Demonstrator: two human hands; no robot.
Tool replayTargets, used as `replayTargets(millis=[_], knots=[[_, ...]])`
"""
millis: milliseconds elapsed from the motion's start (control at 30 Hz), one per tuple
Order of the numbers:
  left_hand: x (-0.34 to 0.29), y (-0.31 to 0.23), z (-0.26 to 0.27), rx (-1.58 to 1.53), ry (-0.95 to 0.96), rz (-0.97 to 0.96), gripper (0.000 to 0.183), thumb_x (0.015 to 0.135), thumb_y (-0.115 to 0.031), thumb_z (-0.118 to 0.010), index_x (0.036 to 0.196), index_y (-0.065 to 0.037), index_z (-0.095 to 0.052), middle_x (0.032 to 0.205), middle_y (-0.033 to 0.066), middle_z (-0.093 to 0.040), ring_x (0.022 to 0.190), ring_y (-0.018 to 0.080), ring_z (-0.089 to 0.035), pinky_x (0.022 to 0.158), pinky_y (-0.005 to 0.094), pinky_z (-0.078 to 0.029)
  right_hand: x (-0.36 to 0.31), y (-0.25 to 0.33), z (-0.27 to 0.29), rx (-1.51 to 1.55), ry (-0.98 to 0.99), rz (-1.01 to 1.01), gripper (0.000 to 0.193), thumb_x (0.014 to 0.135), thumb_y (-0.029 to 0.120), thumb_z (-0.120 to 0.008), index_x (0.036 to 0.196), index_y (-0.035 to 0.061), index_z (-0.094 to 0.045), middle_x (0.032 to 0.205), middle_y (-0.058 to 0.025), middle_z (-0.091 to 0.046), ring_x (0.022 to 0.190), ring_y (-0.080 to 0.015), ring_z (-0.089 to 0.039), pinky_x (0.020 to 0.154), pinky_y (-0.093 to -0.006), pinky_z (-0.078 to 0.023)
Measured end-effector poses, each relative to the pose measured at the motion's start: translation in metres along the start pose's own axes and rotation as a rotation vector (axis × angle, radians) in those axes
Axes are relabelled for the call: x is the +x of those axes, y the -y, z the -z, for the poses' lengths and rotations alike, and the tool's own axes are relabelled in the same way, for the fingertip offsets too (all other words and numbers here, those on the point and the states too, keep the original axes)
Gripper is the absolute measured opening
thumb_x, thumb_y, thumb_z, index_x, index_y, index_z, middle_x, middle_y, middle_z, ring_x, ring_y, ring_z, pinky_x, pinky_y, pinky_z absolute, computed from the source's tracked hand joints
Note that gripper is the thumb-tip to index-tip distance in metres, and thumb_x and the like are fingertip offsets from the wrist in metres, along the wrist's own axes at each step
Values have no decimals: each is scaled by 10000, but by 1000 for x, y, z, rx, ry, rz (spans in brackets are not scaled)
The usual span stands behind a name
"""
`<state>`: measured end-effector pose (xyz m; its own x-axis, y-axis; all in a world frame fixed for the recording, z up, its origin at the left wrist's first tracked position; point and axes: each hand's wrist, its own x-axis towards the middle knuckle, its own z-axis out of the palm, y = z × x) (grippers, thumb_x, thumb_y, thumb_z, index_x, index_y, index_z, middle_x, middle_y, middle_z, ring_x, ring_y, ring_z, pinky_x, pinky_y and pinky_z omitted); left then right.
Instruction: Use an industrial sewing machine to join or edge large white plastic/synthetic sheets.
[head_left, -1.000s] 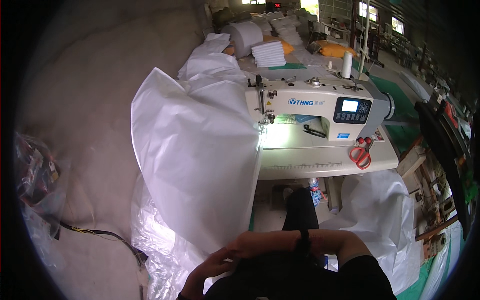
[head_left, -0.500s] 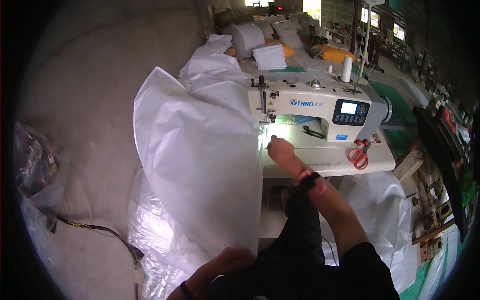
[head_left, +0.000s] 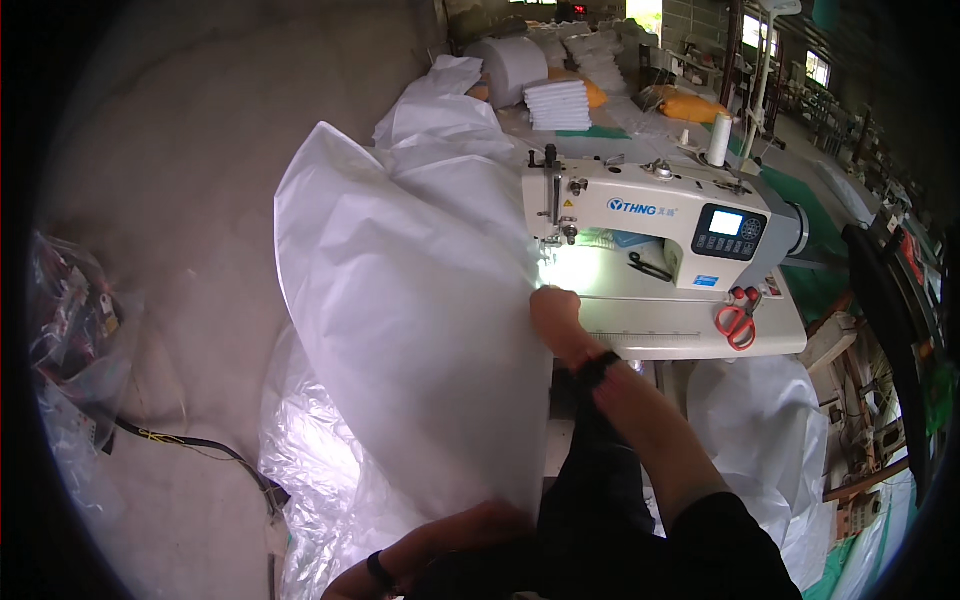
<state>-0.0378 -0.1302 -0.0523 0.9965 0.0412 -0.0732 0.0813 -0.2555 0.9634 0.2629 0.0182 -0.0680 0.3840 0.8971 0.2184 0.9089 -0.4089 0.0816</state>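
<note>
A large white plastic-like sheet [head_left: 420, 300] hangs in folds from the left of a white sewing machine [head_left: 640, 212] down toward my lap. My right hand [head_left: 556, 318] is closed at the sheet's right edge, just on the near side of the lit needle area; its fingertips are partly hidden. Lower down, my left hand [head_left: 497, 520] lies in shadow with its fingers bent around the sheet's near edge. Red-handled scissors [head_left: 737, 327] rest on the right end of the machine bed, and small black thread snips [head_left: 650, 266] lie under the machine's arm.
A white thread cone [head_left: 719, 140] stands behind the machine. Farther back are a stack of folded white pieces [head_left: 557, 105], a large white roll [head_left: 508, 70] and yellow sacks [head_left: 692, 107]. Clear plastic film [head_left: 310, 440] and a black cable [head_left: 200, 450] lie at the left.
My right hand has moved left and slightly nearer, from over the machine bed to the sheet's edge. My left hand stays by the lower edge. The whole view has shifted a little.
</note>
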Motion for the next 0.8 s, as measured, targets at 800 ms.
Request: replayTargets(millis=[800], knots=[[62, 28, 38, 12, -607, 365, 224, 832, -219, -580, 778, -5, -543, 618, 36, -482, 640, 79, -448, 581, 280, -413, -70, 11, 13, 361, 93, -207, 512, 824, 122, -443, 1319, 1, -399, 711, -168, -651, 627, -295, -657, 571, -405, -518]])
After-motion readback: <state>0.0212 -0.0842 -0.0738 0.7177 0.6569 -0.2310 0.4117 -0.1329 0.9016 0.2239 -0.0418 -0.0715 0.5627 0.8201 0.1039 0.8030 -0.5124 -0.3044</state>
